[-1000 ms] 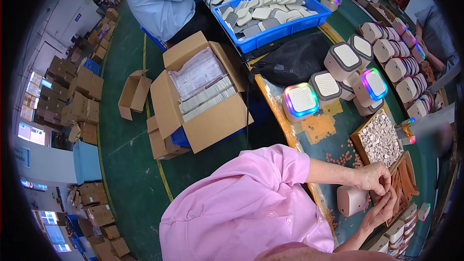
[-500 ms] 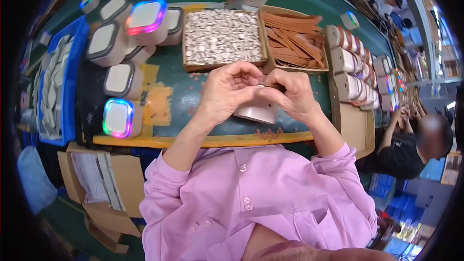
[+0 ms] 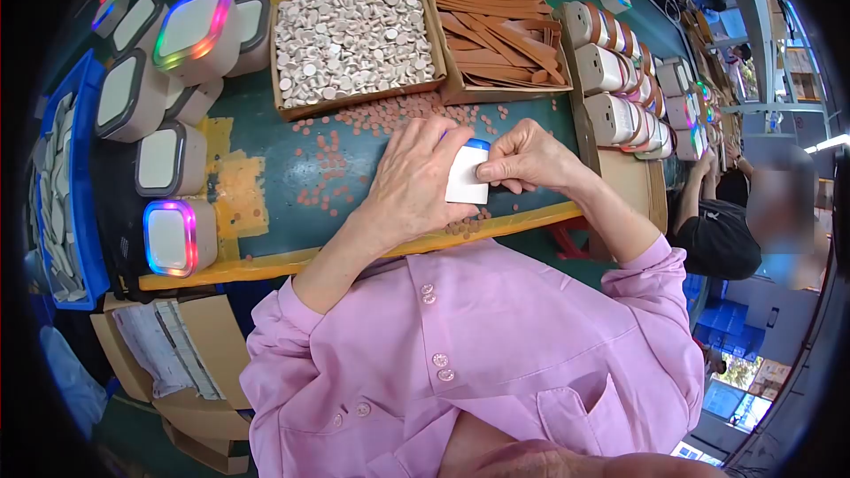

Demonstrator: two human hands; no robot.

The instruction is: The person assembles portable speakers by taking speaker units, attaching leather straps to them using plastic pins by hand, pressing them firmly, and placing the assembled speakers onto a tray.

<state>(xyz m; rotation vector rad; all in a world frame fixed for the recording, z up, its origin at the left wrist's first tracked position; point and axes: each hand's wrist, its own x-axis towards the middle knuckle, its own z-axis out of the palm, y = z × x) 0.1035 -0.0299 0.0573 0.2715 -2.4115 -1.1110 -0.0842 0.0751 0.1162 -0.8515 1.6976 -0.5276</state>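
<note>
My left hand [image 3: 414,175] is wrapped over a white box-shaped device [image 3: 463,179] with a blue-lit edge, held tilted above the table near its front edge. Much of the device is hidden behind my fingers. On the other side, my right hand [image 3: 529,158] is closed in a pinch, thumb against the device's side face; anything between the fingertips is too small or hidden to make out. Small brownish discs [image 3: 329,164] lie scattered on the green table around my hands. Beyond them stands a cardboard box of white round button-like pieces [image 3: 354,44].
Brown straps [image 3: 496,35] fill a box at the back right. Strapped white devices [image 3: 611,71] stand in rows farther right. At left are devices with lit rims [image 3: 170,237] and a blue crate [image 3: 97,186]. A co-worker [image 3: 726,230] sits at right.
The device has turned, so its white side and blue-lit edge now show. My right hand has moved from the small part on top to its side. The view has shifted.
</note>
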